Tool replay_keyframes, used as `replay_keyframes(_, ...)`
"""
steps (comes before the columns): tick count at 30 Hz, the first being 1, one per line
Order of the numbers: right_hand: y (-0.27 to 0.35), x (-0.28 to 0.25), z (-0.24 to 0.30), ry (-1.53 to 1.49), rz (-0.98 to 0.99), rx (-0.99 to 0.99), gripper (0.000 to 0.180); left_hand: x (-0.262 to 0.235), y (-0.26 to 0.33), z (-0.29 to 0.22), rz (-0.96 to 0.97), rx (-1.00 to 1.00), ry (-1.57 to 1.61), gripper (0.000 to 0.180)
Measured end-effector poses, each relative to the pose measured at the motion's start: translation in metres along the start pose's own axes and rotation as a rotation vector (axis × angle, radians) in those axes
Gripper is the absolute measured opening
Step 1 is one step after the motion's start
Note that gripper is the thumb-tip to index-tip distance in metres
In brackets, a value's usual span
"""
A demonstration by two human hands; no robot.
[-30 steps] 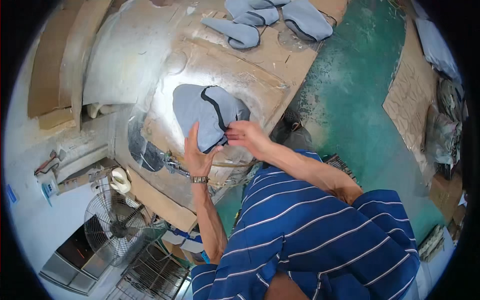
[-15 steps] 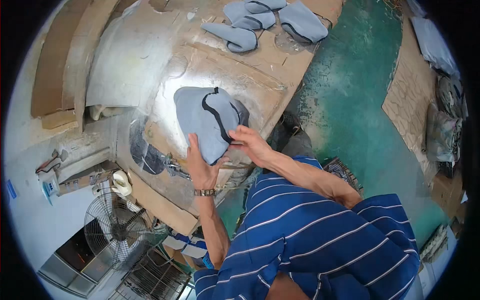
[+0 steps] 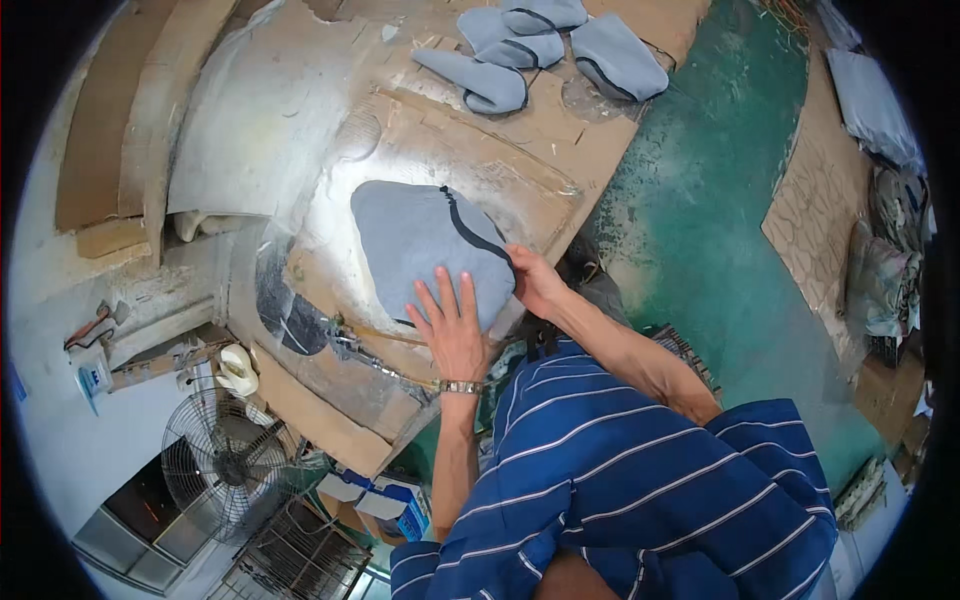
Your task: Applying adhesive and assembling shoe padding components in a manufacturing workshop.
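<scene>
A grey soft fabric piece with a black edging strip [image 3: 415, 235] lies on the worktable, spread fairly flat. My left hand [image 3: 455, 328] rests on its near part, palm down with the fingers apart. At the right edge, by the black strip, my right hand [image 3: 537, 284] grips the fabric between thumb and fingers; the fingertips are partly hidden. Beside my left wrist lies a metal tool with a hose [image 3: 365, 352], perhaps a spray gun.
Several like grey pieces [image 3: 620, 58] lie at the table's far end. Cardboard [image 3: 480, 150] covers the tabletop. A pale curved panel [image 3: 265, 110] stands on the left. A caged fan [image 3: 232, 465] is at the lower left. Green floor [image 3: 700, 170] lies to the right, with bagged goods [image 3: 880, 270] beyond.
My left hand has gone from gripping the near edge to lying flat on top. The fabric is flatter, with its black strip shifted right. My right hand has moved slightly right with the edge.
</scene>
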State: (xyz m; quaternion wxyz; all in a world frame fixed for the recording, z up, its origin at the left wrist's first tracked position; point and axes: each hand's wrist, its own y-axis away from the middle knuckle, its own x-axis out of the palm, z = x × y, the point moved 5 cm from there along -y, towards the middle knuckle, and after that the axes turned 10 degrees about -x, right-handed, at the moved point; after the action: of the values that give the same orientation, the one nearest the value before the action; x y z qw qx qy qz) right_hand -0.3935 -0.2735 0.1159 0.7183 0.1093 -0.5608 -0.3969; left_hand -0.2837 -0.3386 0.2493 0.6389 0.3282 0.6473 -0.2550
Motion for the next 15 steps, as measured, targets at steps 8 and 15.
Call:
replay_keyframes(8,-0.044,0.018,-0.018,0.329,-0.027,-0.063,0.015,-0.007,-0.038,0.072,0.102,-0.019,0.269,0.113)
replay_keyframes(15,0.001,0.045,0.041,0.735,0.033,-0.652,0.036,-0.008,-0.026,0.054,0.105,-0.036,0.202,0.118)
